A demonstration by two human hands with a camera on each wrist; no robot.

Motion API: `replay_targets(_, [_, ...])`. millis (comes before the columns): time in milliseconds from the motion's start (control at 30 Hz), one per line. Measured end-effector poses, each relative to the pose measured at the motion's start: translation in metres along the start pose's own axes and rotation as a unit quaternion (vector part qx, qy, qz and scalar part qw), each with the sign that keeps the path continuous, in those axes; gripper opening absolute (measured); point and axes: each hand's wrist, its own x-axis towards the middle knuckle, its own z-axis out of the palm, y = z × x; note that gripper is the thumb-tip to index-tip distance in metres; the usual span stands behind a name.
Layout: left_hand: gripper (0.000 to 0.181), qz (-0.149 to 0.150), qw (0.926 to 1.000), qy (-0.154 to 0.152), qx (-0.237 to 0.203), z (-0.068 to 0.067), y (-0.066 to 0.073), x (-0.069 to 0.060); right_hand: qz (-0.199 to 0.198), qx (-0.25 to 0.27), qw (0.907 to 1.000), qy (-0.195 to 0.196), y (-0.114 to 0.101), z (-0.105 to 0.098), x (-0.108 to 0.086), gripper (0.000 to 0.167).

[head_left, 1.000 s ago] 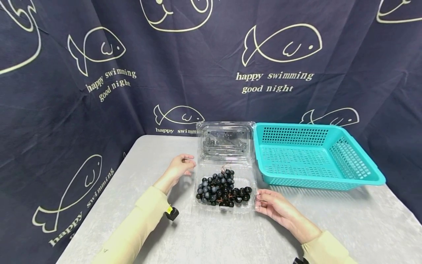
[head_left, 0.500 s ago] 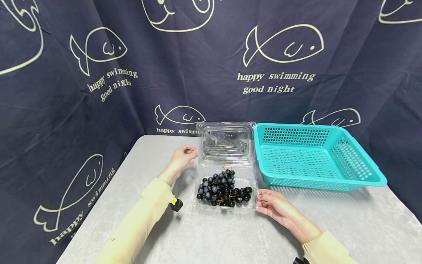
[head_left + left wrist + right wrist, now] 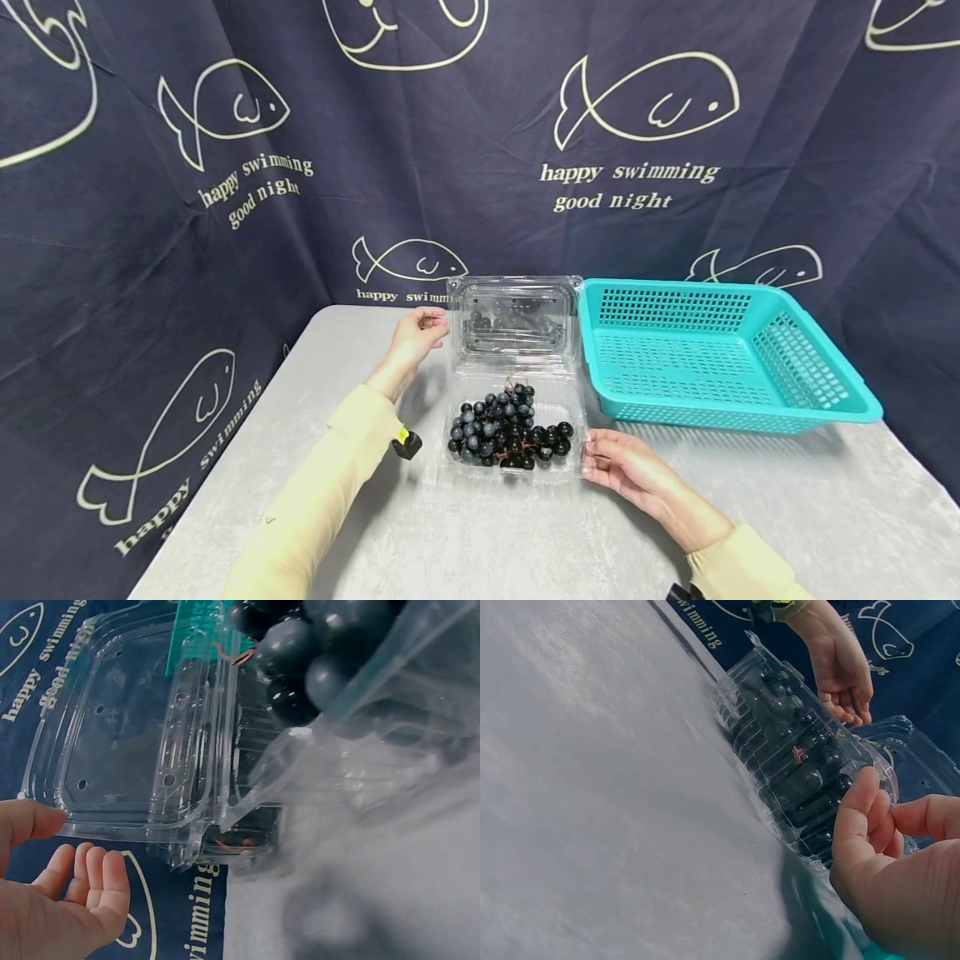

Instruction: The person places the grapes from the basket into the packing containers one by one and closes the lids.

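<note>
A clear plastic clamshell box (image 3: 551, 472) sits on the table with its hinged lid (image 3: 513, 321) standing raised at the back. Dark grapes (image 3: 491, 429) on reddish stems lie in the base. Beside the lid's left edge is my left hand (image 3: 415, 340); in the left wrist view its thumb (image 3: 34, 819) reaches the lid's edge, while the other fingers lie loosely bent below it. Whether the thumb touches the plastic is unclear. My right hand (image 3: 630, 475) pinches the right rim of the base between thumb and fingers, as the right wrist view (image 3: 889, 862) also shows.
A turquoise perforated basket (image 3: 738, 412) stands right of the box, close against its lid. Behind the grey table (image 3: 360, 342) hangs a dark blue cloth (image 3: 480, 167) with fish drawings.
My left hand has moved away from me, up along the box's left side to the raised lid's edge. The right hand stays on the base's rim.
</note>
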Motion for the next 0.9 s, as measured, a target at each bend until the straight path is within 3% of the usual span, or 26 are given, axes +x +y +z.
replay_targets(367, [0.039, 0.025, 0.9995, -0.017, 0.011, -0.002, 0.011, 0.009, -0.002, -0.004, 1.0, -0.008, 0.001, -0.001, -0.001, 0.012])
replay_targets(633, [0.034, 0.049, 0.9986, 0.001, 0.021, -0.002, 0.019, 0.022, -0.003, -0.002, 1.0, 0.002, 0.001, 0.0, -0.001, 0.012])
replay_targets(900, [0.035, 0.063, 0.9975, -0.009, 0.032, 0.0, 0.03, 0.031, -0.005, -0.005, 1.0, 0.004, 0.001, 0.002, -0.001, 0.012])
